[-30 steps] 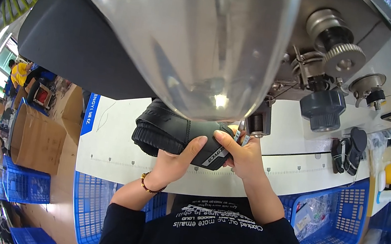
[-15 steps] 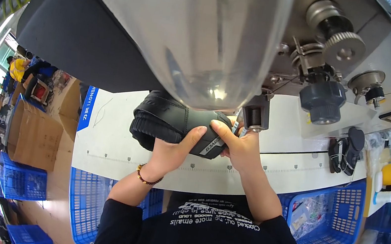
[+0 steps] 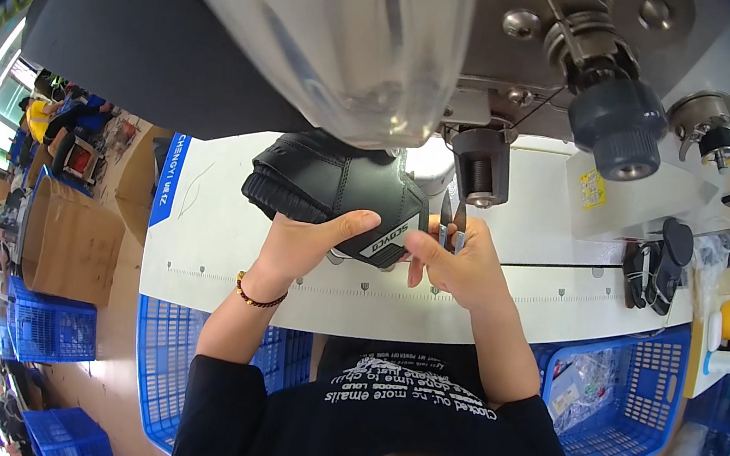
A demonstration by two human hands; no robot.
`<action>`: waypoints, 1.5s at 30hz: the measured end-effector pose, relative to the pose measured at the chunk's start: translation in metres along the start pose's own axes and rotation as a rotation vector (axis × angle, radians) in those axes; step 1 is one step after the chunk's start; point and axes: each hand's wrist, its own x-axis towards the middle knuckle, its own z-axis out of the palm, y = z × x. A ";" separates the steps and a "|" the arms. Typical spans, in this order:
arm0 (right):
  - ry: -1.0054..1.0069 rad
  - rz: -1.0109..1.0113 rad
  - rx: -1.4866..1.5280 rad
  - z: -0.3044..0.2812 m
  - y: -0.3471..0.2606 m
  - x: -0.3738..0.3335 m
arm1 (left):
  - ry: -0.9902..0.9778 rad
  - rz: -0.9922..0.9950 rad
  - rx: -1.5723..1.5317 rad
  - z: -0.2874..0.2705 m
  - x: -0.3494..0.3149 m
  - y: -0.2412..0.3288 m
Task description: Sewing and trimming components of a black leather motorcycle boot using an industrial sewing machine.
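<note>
Left hand pinches the black shoe upper over the white table; right hand, just right, holds snips. Trimming seems in hand; the next move likely calls for steady blades.

I see my left hand, thumb extended toward my right hand, whose fingers bend. Both forearms slant below them.

A black stitched shoe upper is lying aslant in the left hand; open metal snips are jutting from the right hand.
</note>
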 end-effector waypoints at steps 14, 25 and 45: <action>0.125 -0.091 0.178 0.010 0.016 -0.007 | 0.071 -0.063 -0.102 0.012 -0.012 -0.002; 0.168 -0.076 0.209 0.007 0.009 0.001 | 0.114 -0.017 -0.026 0.016 -0.003 0.001; 0.260 -0.121 0.170 0.024 0.025 0.016 | -0.048 0.010 0.140 -0.017 0.034 0.007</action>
